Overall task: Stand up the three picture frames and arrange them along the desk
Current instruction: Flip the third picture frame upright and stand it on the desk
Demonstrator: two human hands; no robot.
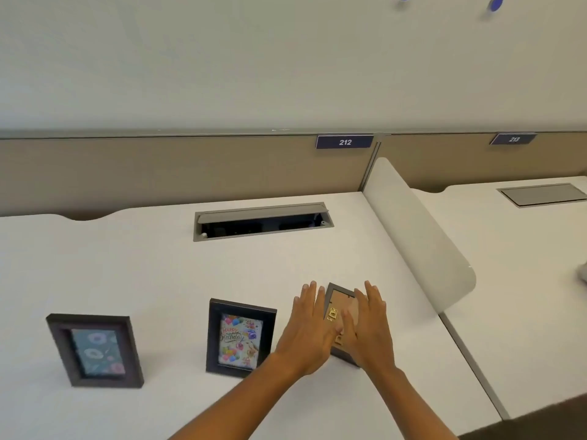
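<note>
Three picture frames on the white surface (165, 281), two upright and one face down under both hands.

The floral frame (95, 350) stands at the left, the birthday frame (239, 339) stands just left of the hands, and the third frame (341, 304) lies with its brown back and gold hanger up, near the divider panel (422, 236). The left hand (309, 331) lies on the third frame's left edge and the right hand (370, 328) on its right side, each with fingers straight and spread, flat against it and not curled round it. Behind are one open cable hatch (263, 222) and two number plates, 212 (344, 142) and 213 (513, 139).
</note>
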